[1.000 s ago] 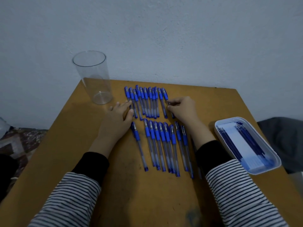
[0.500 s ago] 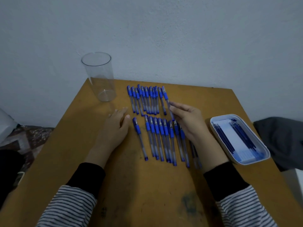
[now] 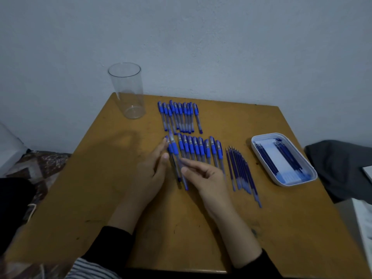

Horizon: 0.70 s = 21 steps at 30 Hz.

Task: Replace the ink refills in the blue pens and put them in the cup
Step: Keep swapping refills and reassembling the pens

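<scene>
Two rows of blue capped pens lie on the brown table (image 3: 120, 188): a far row (image 3: 179, 115) and a near row (image 3: 199, 148). The clear plastic cup (image 3: 127, 91) stands with nothing in it at the far left corner. My right hand (image 3: 203, 176) pinches one blue pen (image 3: 178, 158) at the near row's left end between thumb and forefinger. The pen slants, its cap pointing away from me. My left hand (image 3: 153, 168) lies just left of that pen with straight fingers, touching or nearly touching it.
Several loose ink refills (image 3: 239, 170) lie on the table right of the near row. A white tray (image 3: 302, 178) with more refills sits near the right edge. Dark cloth (image 3: 338, 168) lies beyond that edge, and a wall stands close behind the table.
Both hands drew back from the far row to the left end of the near row. My right hand now pinches a pen, and the loose refills are uncovered.
</scene>
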Available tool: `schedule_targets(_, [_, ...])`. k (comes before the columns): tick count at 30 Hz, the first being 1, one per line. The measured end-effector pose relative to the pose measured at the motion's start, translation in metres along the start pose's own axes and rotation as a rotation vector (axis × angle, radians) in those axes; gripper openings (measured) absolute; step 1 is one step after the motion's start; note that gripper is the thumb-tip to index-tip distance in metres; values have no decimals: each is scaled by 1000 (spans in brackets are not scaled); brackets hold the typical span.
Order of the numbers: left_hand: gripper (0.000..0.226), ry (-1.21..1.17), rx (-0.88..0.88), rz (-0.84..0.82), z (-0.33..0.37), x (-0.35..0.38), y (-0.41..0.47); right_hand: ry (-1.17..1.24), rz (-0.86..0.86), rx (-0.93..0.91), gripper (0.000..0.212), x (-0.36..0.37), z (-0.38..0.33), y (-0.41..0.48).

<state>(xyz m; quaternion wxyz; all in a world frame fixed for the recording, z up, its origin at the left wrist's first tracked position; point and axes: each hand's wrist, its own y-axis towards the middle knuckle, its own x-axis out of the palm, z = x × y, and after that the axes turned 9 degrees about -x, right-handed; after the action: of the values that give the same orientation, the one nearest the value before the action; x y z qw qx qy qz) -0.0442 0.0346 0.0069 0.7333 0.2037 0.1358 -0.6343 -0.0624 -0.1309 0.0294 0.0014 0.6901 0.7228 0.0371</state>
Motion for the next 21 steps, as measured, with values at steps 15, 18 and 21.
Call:
schedule_targets(15, [43, -285, -81, 53, 16, 4, -16, 37, -29, -133, 30, 11, 15, -21])
schedule_targets(18, [39, -299, -38, 71, 11, 1, -17, 42, -7, -153, 30, 8, 13, -21])
schedule_targets(21, [37, -297, -34, 18, 8, -4, -23, 57, 64, -156, 30, 4, 10, -19])
